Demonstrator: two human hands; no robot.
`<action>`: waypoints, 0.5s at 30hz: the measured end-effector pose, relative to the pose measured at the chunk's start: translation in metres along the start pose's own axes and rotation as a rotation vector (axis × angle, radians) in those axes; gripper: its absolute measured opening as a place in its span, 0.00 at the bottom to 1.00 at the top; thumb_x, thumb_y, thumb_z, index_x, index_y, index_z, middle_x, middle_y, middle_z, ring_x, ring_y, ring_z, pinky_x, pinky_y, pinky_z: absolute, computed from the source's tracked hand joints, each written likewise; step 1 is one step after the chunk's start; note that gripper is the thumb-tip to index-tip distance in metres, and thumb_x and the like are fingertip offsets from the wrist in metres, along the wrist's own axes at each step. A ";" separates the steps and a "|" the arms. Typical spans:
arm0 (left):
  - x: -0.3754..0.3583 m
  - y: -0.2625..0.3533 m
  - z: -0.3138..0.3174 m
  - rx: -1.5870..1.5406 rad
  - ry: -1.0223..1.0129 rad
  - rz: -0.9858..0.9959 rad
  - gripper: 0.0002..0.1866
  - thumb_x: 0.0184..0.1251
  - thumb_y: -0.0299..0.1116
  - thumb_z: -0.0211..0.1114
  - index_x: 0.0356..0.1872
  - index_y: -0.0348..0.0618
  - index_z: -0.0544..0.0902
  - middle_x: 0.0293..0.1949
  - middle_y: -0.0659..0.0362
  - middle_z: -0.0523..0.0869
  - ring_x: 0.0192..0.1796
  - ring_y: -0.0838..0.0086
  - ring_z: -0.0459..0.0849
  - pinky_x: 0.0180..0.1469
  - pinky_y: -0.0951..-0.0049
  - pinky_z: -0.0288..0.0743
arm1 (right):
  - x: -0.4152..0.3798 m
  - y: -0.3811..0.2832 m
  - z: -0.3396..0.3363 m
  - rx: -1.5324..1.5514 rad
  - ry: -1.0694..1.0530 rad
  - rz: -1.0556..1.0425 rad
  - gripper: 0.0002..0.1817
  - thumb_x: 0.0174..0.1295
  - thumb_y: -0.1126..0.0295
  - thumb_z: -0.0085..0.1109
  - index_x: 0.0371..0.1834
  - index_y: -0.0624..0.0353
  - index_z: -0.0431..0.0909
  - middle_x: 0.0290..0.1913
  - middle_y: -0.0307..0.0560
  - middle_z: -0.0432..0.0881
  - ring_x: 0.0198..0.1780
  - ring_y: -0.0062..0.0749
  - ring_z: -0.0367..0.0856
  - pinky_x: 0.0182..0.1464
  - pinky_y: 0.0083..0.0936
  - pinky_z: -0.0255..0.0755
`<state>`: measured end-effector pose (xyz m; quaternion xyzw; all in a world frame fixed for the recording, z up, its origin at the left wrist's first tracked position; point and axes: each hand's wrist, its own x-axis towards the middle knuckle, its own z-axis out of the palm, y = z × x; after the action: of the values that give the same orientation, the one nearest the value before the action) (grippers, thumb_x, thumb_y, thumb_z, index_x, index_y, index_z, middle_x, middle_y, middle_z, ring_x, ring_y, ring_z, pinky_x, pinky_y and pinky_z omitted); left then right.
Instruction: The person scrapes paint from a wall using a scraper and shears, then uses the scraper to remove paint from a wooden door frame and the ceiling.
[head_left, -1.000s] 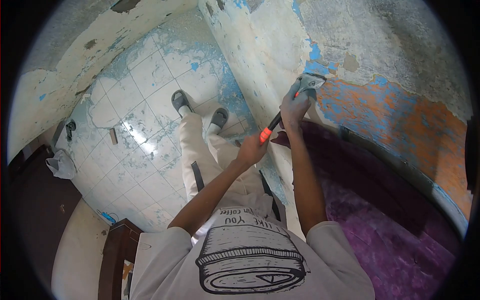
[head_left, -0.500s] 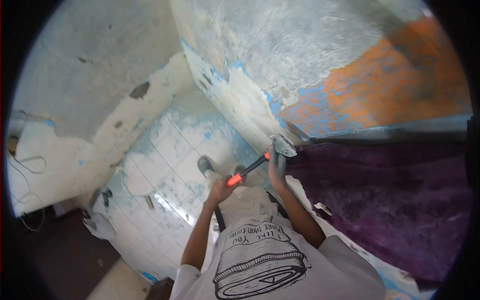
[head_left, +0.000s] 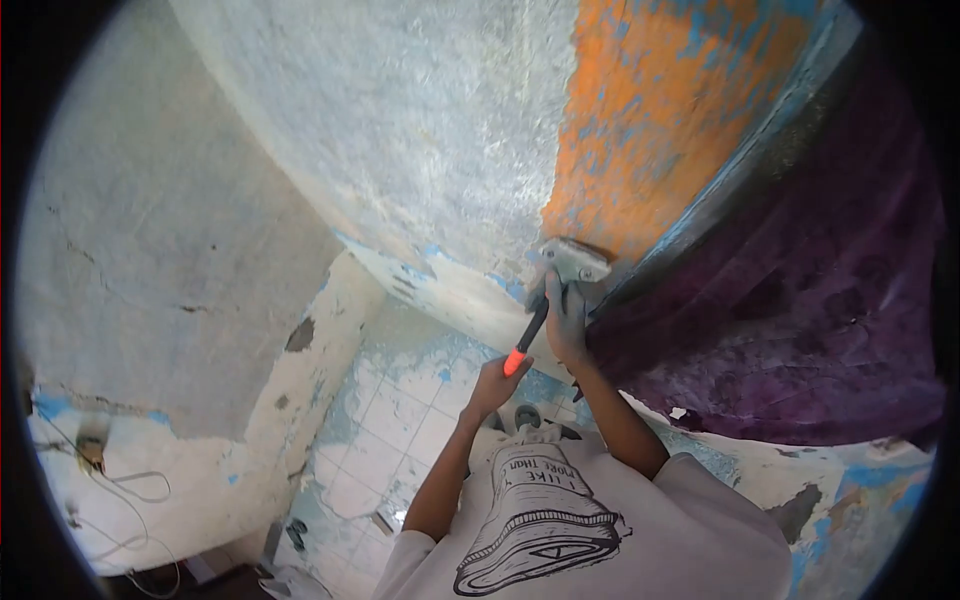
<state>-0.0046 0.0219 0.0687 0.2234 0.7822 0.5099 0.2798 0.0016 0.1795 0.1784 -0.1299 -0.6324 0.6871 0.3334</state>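
Note:
A wall scraper with a black-and-orange handle and a wide metal head reaches up from my body to the wall. My left hand is wrapped round the orange end of the handle. Higher up, just below the head, my right hand grips the tool, its fingers reaching onto the metal. The head lies against the lower edge of an orange paint patch flecked with blue. Left of that patch the wall is scraped to grey.
A dark purple cloth covers something along the wall at the right. Paint flakes litter the tiled floor by my feet. Loose cables hang at the left wall, and a small dark object lies on the floor.
The scraper head has moved up onto the wall by the orange patch, its handle now steeper. Both hands keep their hold. My view has turned and shifted toward the wall.

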 end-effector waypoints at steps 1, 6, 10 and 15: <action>-0.002 0.000 0.000 0.005 0.000 0.011 0.25 0.72 0.49 0.66 0.28 0.31 0.79 0.18 0.50 0.74 0.23 0.70 0.68 0.29 0.62 0.68 | -0.003 -0.001 -0.001 -0.088 0.022 -0.003 0.17 0.79 0.65 0.47 0.33 0.67 0.74 0.25 0.46 0.79 0.26 0.27 0.79 0.31 0.25 0.74; -0.006 -0.011 -0.005 -0.004 -0.097 -0.028 0.26 0.70 0.50 0.66 0.25 0.33 0.79 0.19 0.57 0.76 0.25 0.76 0.71 0.29 0.65 0.67 | -0.016 0.008 0.000 -0.021 0.018 0.120 0.19 0.79 0.64 0.47 0.32 0.67 0.74 0.23 0.45 0.79 0.24 0.27 0.79 0.29 0.26 0.74; 0.002 0.034 -0.034 -0.013 -0.074 0.037 0.25 0.71 0.49 0.67 0.26 0.33 0.78 0.18 0.59 0.74 0.25 0.78 0.69 0.29 0.67 0.66 | -0.001 -0.038 0.019 -0.060 0.108 0.036 0.22 0.80 0.60 0.45 0.30 0.65 0.72 0.23 0.45 0.78 0.25 0.26 0.79 0.30 0.25 0.73; 0.022 0.075 -0.051 -0.020 -0.004 0.258 0.20 0.73 0.44 0.65 0.35 0.32 0.82 0.19 0.49 0.77 0.21 0.69 0.69 0.29 0.65 0.69 | 0.031 -0.057 0.026 0.094 0.120 -0.098 0.22 0.80 0.58 0.45 0.29 0.62 0.71 0.22 0.43 0.77 0.24 0.25 0.77 0.29 0.24 0.71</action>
<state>-0.0499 0.0301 0.1499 0.3202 0.7413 0.5491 0.2156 -0.0203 0.1772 0.2447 -0.1240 -0.5840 0.6898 0.4095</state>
